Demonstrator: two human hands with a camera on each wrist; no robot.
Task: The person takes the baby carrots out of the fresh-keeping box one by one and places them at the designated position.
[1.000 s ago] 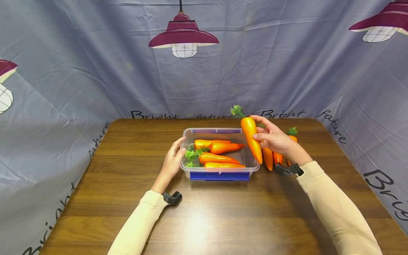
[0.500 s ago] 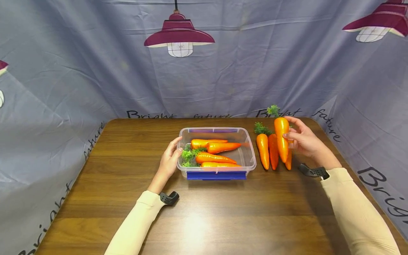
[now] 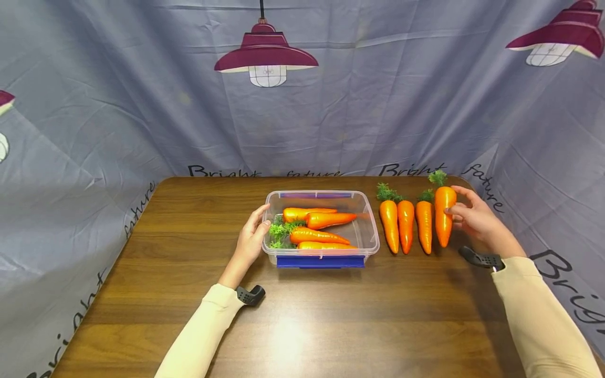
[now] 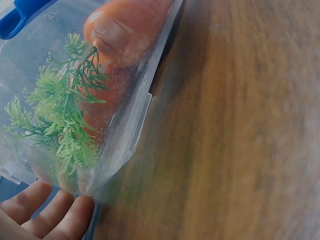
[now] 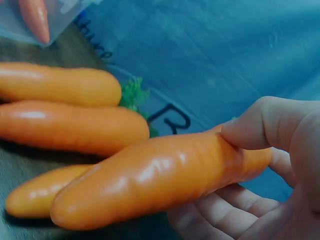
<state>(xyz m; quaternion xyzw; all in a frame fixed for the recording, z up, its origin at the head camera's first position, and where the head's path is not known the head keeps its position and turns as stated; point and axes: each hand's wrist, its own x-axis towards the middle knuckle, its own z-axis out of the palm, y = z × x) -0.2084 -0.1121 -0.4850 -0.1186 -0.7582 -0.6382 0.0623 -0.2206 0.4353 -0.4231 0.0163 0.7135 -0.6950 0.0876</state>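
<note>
My left hand rests against the left end of a clear plastic food container. Its fingertips press the outer wall in the left wrist view, and the thumb lies at the rim. Inside are several carrots with green tops toward this hand. At the right, my right hand pinches an orange carrot near its thick end, thumb on one side and fingers on the other. This carrot points toward me, leafy top away, beside a row of three carrots on the table.
The row holds a left carrot, a middle carrot and a right carrot, tips toward me. A blue latch hangs on the container's front. Behind the wooden table hangs a grey curtain.
My right hand has carried the carrot right, from over the container's right end, past the row, and lower toward the table. My left hand has stayed at the container.
</note>
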